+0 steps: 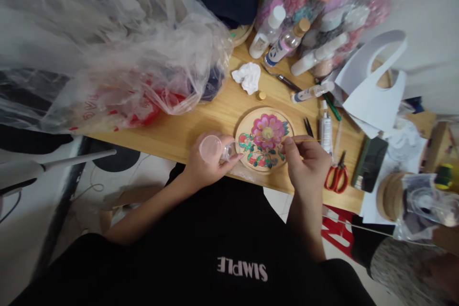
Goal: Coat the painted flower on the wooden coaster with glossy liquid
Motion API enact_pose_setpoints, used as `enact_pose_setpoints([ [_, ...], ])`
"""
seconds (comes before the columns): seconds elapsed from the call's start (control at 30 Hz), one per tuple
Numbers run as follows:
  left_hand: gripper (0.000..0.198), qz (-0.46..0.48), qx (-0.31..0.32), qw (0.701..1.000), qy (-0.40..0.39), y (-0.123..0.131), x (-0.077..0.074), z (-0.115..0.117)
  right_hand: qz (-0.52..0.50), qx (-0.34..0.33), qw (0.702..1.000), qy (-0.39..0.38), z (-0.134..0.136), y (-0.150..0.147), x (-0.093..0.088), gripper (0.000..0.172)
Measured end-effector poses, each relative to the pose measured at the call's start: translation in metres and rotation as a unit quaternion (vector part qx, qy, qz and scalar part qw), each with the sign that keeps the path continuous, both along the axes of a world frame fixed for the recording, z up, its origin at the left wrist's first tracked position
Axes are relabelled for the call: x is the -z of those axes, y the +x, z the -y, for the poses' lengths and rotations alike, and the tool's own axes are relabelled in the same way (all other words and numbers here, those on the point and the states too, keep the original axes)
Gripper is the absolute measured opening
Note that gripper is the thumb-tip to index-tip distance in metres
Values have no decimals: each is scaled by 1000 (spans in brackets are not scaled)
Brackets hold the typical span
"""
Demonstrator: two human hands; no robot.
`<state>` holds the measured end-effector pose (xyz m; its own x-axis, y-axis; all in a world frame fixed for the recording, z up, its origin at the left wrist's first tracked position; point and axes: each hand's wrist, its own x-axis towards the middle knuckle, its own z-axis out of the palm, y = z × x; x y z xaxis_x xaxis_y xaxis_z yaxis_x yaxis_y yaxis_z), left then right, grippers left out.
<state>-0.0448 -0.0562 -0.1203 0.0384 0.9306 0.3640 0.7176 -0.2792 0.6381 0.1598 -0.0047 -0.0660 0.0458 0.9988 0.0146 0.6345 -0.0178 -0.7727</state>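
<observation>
While the left hand (210, 162) curls its grip round a small clear plastic cup (211, 148) at the counter (186, 124) edge, the right hand (308, 167) pinches a thin yellow stick (304, 141) over the round wooden disc (264, 139), whose pink flower looks mostly filled in.

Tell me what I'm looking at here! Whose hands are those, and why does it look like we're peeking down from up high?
The camera sits on a person's head and looks down, so you see their own two hands. The left hand holds a small clear cup. The right hand pinches a thin stick over a round wooden disc decorated with a pink flower. It lies on a wooden table. Nearby are red scissors, glue bottles, a crumpled tissue and a big plastic bag.
</observation>
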Motion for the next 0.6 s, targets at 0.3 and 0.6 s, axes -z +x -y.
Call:
enact_pose_setpoints([
  [0.3, 27, 3, -1, 1000, -10, 1, 0, 1, 15, -5, 1000, 7, -2, -3, -3, 21],
  [0.6, 25, 0, 3, 1000, 3, 0, -2, -1, 12, 0, 1000, 2, -2, -3, -2, 21],
])
